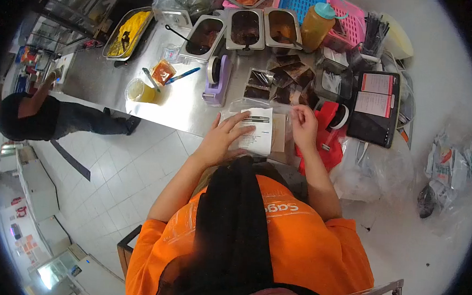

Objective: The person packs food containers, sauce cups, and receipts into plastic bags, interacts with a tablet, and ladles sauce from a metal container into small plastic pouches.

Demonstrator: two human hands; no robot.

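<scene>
Printed slip (263, 141) at the centre of the frame, laid over a flat brown item (279, 135) near the front edge of the metal surface (187, 106). Clear plastic (251, 103) is seen about its upper edge. The slip is pressed down from its left side by the left hand (223, 141), whose grip is spread across the print. The right hand (305, 127) is held just beside the slip's right edge, its fingers bent toward the thumb; whether anything thin is pinched in this grip cannot be told. A red tape dispenser (327, 114) is placed just right of it, a purple tape dispenser (222, 82) to the upper left. The step in hand is judged to be the positioning of the slip; for the next move, steady pressure on the left would be called for, so that the paper is not shifted while its right edge is worked
</scene>
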